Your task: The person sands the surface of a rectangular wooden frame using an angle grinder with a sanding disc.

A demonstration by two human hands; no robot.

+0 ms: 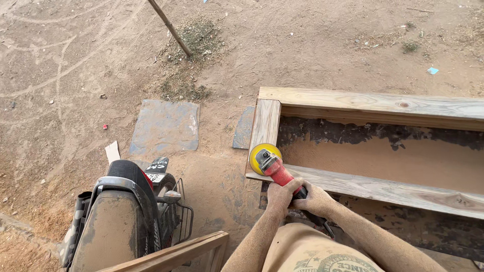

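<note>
Both of my hands are clamped on the red sander (279, 174): my left hand (280, 195) wraps the body from the near-left side, and my right hand (313, 200) closes over the rear of the handle just beside it, the two touching. That grip points the tool away from me, so its round yellow pad (262, 152) rests flat on the near-left corner of the wooden frame (375, 102).

From the biggest thing down: the dirt ground (75, 60) fills most of the view, marked with curved tyre tracks. The frame comes next, a long open rectangle of pale planks running off to the right, its inside dusted with fine sawdust over a dark sheet. At the near left stands a dusty motorcycle (123, 211) (only its seat and tail end show). A grey slab (165, 126) lies flat on the ground to the left of the frame, with a smaller grey piece (244, 128) between it and the frame's short end. A thin wooden stick (169, 26) leans at the far side beside a patch of dry grass. Both my forearms are coated in dust.
</note>
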